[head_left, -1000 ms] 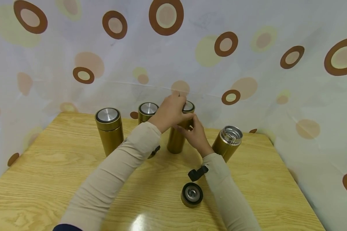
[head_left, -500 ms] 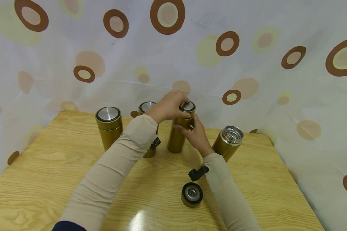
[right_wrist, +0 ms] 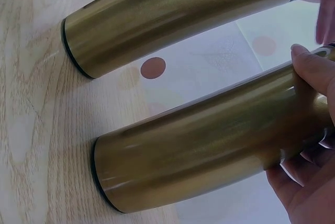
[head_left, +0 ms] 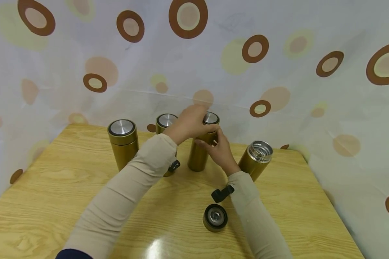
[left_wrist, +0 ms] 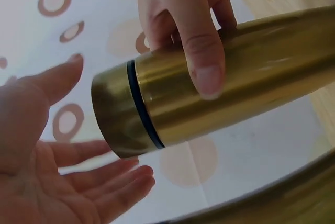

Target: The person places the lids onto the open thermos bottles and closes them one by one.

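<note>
A gold thermos flask [head_left: 198, 154] with a lid on stands upright on the table in the head view. My right hand [head_left: 221, 151] grips its upper body below the lid; the right wrist view shows the thumb along one side of the flask [right_wrist: 209, 140] and fingers round the other. My left hand [head_left: 189, 122] is over the silver-topped lid [left_wrist: 118, 114]. In the left wrist view the left hand [left_wrist: 57, 150] has thumb and fingers spread about the lid, the thumb standing apart from it. Whether the fingertips touch it, I cannot tell.
Two lidded gold flasks, one far left [head_left: 123, 151] and one partly behind my left arm [head_left: 166, 121], stand on the table [head_left: 68, 187]. An uncapped flask [head_left: 254, 162] stands right of my right hand. A loose lid [head_left: 215, 218] lies in front. Behind hangs a patterned cloth [head_left: 295, 118].
My left hand first turned on the lid, its thumb coming nearer over the flask's front. Now it has swung back to its former pose. The right hand has kept its grip.
</note>
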Demonstrator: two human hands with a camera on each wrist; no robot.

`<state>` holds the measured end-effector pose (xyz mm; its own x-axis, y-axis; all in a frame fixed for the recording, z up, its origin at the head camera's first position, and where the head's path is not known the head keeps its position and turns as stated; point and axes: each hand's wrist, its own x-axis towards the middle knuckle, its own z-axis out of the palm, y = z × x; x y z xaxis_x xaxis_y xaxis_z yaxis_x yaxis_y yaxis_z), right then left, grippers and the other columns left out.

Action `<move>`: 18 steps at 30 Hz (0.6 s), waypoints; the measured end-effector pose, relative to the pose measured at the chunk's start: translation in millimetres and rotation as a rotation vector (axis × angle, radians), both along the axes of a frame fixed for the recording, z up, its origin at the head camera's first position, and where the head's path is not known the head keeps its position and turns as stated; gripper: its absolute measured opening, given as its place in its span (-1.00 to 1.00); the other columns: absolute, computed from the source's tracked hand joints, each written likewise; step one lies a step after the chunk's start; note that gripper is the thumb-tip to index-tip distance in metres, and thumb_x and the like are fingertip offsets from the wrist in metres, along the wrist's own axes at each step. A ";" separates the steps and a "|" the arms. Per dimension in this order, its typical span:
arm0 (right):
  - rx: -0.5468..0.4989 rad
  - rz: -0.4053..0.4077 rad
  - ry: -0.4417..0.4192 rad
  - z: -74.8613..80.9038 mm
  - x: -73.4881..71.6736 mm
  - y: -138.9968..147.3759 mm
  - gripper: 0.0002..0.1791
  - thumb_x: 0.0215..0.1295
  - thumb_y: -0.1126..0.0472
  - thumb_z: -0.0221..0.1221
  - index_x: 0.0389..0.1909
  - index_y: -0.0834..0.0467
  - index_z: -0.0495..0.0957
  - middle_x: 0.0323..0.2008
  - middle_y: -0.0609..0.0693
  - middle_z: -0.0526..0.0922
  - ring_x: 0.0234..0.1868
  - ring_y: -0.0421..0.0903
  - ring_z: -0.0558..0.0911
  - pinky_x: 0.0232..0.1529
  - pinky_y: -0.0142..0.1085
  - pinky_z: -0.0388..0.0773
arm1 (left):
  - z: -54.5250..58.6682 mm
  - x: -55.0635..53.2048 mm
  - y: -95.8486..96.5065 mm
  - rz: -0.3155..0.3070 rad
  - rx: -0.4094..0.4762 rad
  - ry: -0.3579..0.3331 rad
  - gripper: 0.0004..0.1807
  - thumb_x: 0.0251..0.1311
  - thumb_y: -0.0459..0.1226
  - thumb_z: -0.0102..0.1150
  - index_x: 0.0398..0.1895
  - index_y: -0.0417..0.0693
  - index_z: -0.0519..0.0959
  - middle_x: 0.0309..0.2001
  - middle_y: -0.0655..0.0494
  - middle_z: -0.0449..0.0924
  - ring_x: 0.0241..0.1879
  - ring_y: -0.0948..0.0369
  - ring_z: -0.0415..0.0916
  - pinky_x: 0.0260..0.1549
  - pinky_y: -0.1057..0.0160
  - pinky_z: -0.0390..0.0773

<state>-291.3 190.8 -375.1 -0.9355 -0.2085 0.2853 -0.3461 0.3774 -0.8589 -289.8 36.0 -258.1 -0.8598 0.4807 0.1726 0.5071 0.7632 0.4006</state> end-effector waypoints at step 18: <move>0.014 -0.017 0.041 -1.4 -0.1 -0.7 -0.32 0.31 0.20 0.21 0.38 0.12 0.13 0.21 0.13 0.36 0.17 0.09 0.43 0.22 0.02 0.35 | -21.6 6.9 19.7 0.188 -0.111 0.322 -0.42 0.26 0.15 0.08 -0.33 -0.28 0.58 -0.23 -0.18 0.49 -0.28 -0.01 0.50 -0.26 0.16 0.58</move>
